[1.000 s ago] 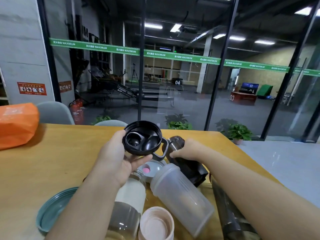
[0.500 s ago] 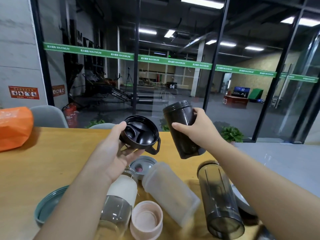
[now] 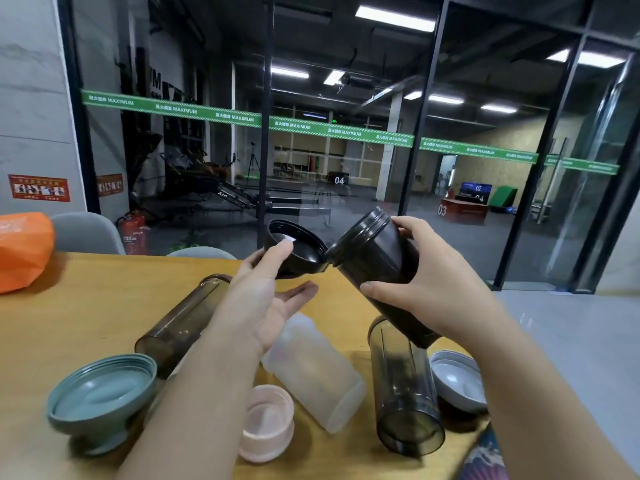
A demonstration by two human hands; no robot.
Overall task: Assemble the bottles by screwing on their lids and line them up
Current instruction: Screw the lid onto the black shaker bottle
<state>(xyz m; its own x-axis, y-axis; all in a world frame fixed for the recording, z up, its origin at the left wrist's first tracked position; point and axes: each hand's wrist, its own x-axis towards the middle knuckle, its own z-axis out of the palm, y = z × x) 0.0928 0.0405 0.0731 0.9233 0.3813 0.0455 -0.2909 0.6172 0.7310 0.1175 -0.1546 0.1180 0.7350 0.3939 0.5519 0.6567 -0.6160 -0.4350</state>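
My left hand point(image 3: 266, 292) holds a black screw lid point(image 3: 294, 249) above the table, its hollow side facing me. My right hand point(image 3: 426, 289) grips a black bottle point(image 3: 377, 268) tilted to the left, its threaded mouth almost touching the lid's rim. On the wooden table point(image 3: 69, 323) lie a frosted clear bottle point(image 3: 315, 372), a smoky bottle point(image 3: 401, 386) near my right forearm and another smoky bottle point(image 3: 180, 323) left of my left forearm. A pink lid point(image 3: 265, 422), a teal lid point(image 3: 100, 400) and a white lid point(image 3: 457, 379) lie loose.
An orange bag point(image 3: 24, 251) sits at the table's far left. Two grey chair backs point(image 3: 86, 232) stand behind the table in front of a glass wall. The table's right edge runs diagonally near my right arm, with grey floor point(image 3: 571, 341) beyond.
My right hand has lifted the black bottle off the table and tilted its mouth toward the lid. My left hand has brought the lid right up to the bottle's mouth.
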